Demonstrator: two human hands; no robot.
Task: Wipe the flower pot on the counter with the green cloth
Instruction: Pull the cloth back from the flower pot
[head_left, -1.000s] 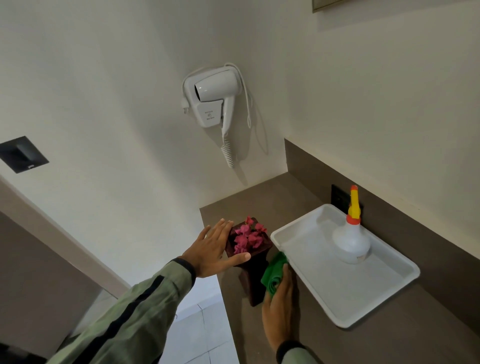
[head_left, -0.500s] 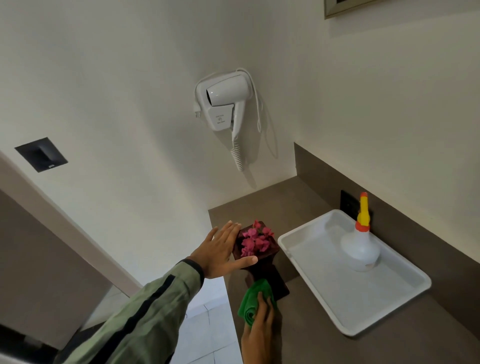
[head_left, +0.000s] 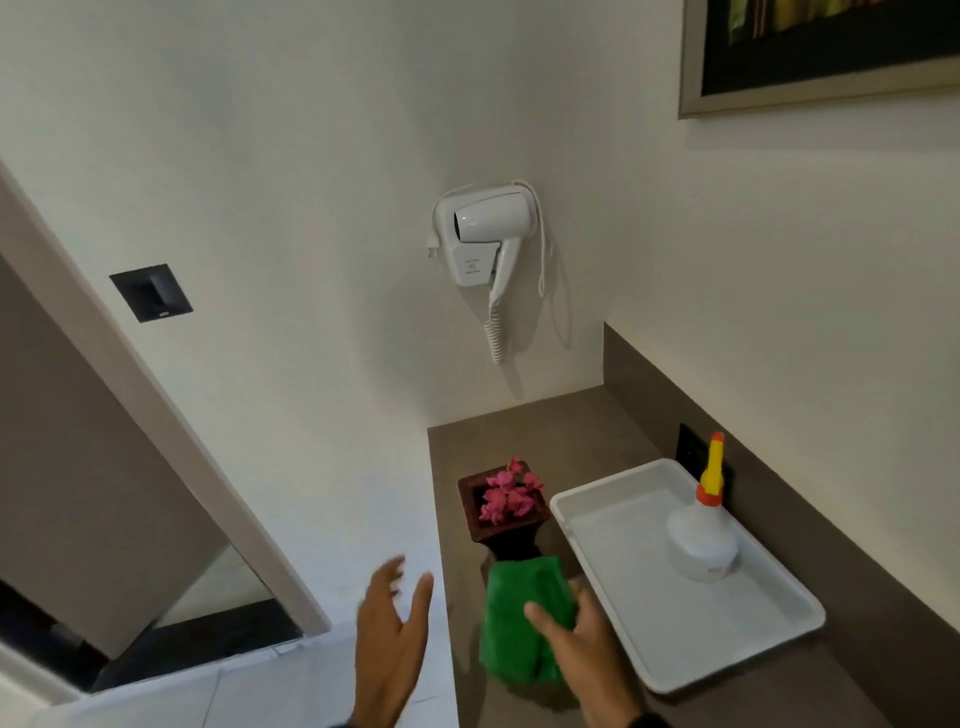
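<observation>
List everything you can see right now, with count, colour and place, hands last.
flower pot: 1, dark brown with pink flowers, on counter left of tray
green cloth: 1, green, in front of the pot's base
tray: 1, white, on counter
squeeze bottle: 1, white with orange-yellow nozzle, in tray
counter: 1, brown
hair dryer: 1, white, wall-mounted
wall plate: 1, black
picture frame: 1, top right
left hand: 1, open, off the pot
right hand: 1, grip on cloth

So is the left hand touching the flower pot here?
Apart. The head view shows the left hand open, below and left of the flower pot, with bare wall between them.
</observation>
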